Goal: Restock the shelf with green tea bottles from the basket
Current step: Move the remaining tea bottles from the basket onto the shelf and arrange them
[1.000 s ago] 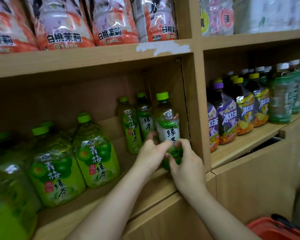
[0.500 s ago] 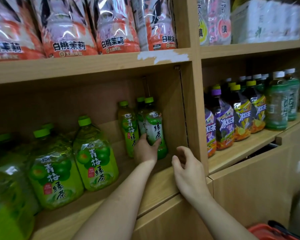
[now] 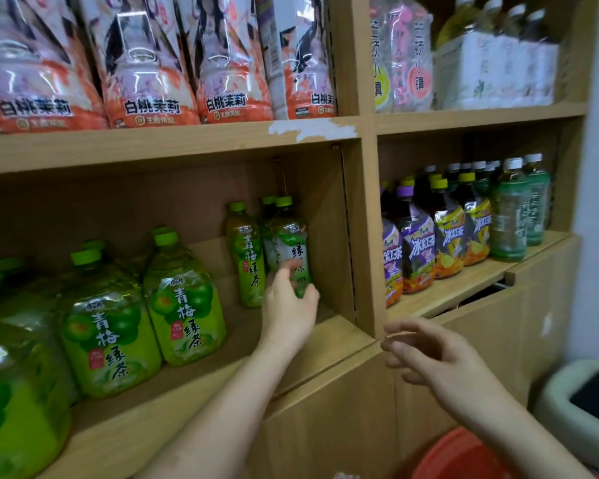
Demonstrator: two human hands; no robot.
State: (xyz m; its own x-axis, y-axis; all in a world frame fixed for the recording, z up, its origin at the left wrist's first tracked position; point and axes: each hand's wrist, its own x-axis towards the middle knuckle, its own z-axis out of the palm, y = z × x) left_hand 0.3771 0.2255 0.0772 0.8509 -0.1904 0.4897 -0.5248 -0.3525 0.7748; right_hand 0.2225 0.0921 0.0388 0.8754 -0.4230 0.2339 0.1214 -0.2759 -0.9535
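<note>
A small green tea bottle with a green cap stands upright at the right end of the middle shelf, beside a plum green tea bottle and in front of another small bottle. My left hand is curled round its lower part, thumb on the right side. Out in front of the shelf edge, my right hand hangs in the air with loosely curled fingers and holds nothing. Only the rim of the red basket shows at the bottom edge.
Large plum green tea jugs fill the shelf's left side. The wooden divider stands just right of the bottle. Iced tea bottles fill the right compartment. Snack bags line the shelf above. A grey bin stands at lower right.
The bottle went from the shelf front to deeper in, next to the other small bottles. My right hand let go of it and drew back off the shelf to the right.
</note>
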